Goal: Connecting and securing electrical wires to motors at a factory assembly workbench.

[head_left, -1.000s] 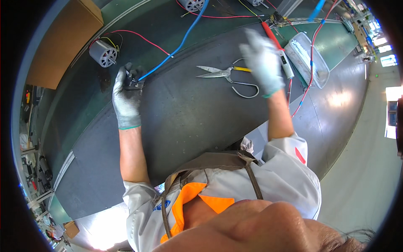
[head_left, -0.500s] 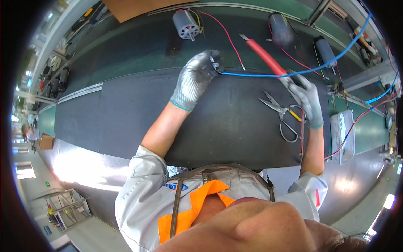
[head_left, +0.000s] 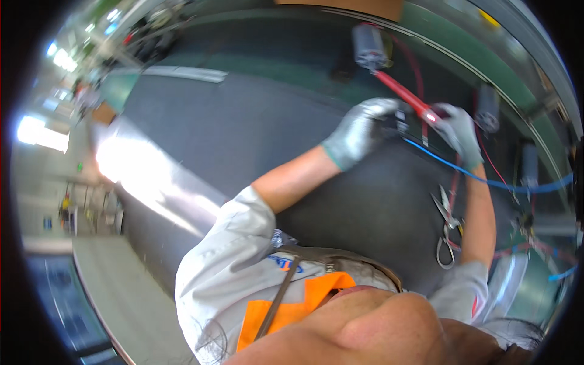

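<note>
My left hand (head_left: 363, 131), in a grey-coated glove, is closed around a small dark tool (head_left: 399, 121) with a metal part, at the end of a blue hose (head_left: 447, 162). Close by on the right, my gloved right hand (head_left: 460, 131) grips a long red tool (head_left: 398, 89). It slants away to the upper left, and its far end overlaps the shaft end of a grey motor (head_left: 369, 47) in the picture; whether they touch I cannot tell. Scissors (head_left: 447, 228) lie on the dark mat beside my right forearm.
More motors (head_left: 487, 108) with thin wires stand along the far right. The blue hose runs across my right forearm to the right edge. A clear plastic box (head_left: 507, 283) sits at the lower right, and a cardboard sheet (head_left: 347, 8) at the far edge.
The view has swung, so the bench and motors sit further right. My right hand has come closer to my left, bringing the red tool along. Both hands keep their hold.
</note>
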Motion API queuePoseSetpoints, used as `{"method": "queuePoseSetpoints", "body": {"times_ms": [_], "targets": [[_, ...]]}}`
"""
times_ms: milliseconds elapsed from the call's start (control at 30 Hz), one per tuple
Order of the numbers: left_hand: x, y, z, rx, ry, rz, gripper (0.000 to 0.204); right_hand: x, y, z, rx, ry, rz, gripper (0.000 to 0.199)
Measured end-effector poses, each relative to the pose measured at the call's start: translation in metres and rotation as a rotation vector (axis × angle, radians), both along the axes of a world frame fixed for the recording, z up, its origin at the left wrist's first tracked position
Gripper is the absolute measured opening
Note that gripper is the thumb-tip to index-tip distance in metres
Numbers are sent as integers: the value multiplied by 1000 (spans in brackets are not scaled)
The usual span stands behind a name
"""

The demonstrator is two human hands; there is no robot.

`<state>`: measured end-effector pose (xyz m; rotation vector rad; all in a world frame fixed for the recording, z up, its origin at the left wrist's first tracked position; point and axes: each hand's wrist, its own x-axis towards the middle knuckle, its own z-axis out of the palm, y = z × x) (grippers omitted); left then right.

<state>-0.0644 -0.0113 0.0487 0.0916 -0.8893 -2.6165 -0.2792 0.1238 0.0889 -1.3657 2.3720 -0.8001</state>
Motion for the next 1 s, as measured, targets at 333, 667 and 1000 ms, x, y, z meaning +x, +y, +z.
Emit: {"method": "queuePoseSetpoints", "body": {"times_ms": [333, 667, 1000], "targets": [[12, -2, 12, 60, -131, 27, 19, 29, 253, 4, -139, 64, -353, 46], [-16, 8, 0, 68, -241, -32, 15, 100, 248, -16, -350, 93, -528, 61], [2, -61, -23, -542, -396, 388, 15, 156, 103, 29, -703, -744, 50, 40]]}}
